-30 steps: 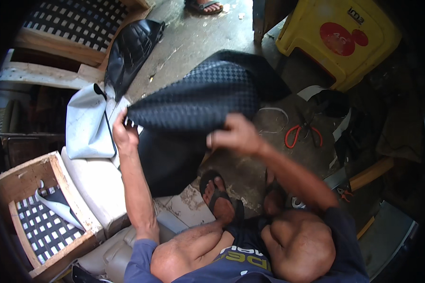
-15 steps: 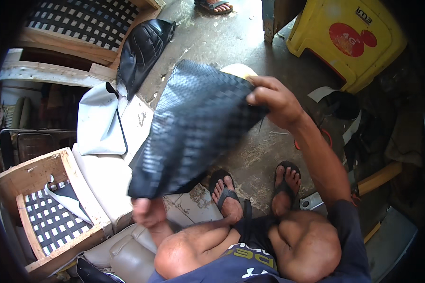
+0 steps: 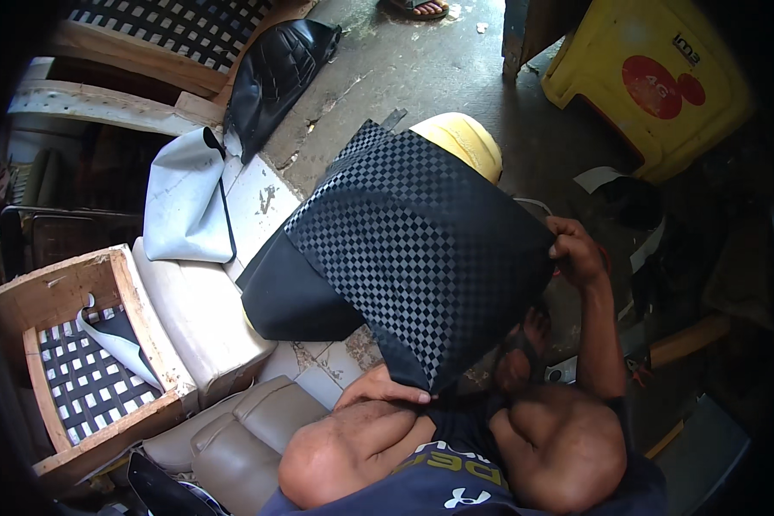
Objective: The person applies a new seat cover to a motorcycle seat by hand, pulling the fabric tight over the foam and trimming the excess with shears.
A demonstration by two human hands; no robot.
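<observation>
- The cover (image 3: 421,249) I hold up looks like synthetic leather, embossed in a fine checker of black and grey squares with a faint sheen; its plain black part at the lower left is smoother.
- My right hand (image 3: 576,251) and left hand (image 3: 378,389) pinch its pliable edges.
- The wooden frame (image 3: 138,301) beside me is raw, rough timber, strung with flat black-and-white woven webbing.
- The white cushion (image 3: 202,314) has a smooth, matt vinyl skin with scuffs.
- The grey cushion (image 3: 249,430) looks like soft, slightly glossy leatherette.
- The floor (image 3: 421,77) is rough, stained concrete.
- The yellow stool (image 3: 654,86) is smooth moulded plastic.
</observation>
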